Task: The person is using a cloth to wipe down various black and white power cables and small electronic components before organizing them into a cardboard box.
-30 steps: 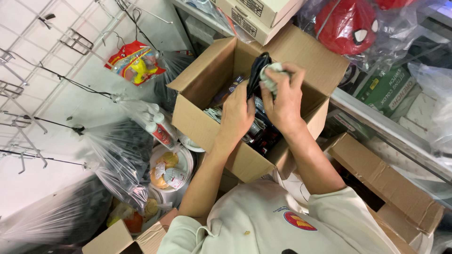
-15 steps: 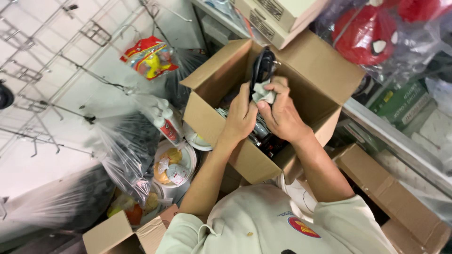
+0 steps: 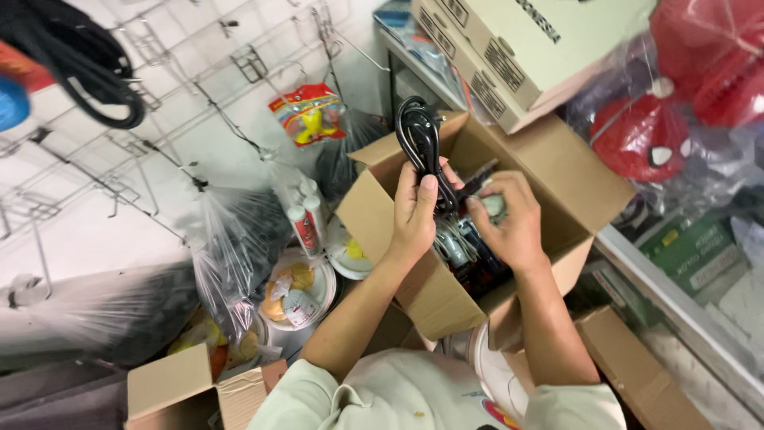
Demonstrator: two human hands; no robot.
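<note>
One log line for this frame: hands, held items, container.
left hand: grips coiled black power cord | right hand: pinches small grey item | both above open cardboard box

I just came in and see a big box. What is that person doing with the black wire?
A person is standing over an open cardboard box full of cables and small parts. The left hand holds up a coiled black power cord above the box. The right hand grips a small grey thing, too hidden to identify. Around them are plastic bags, red masks and more boxes.
</note>
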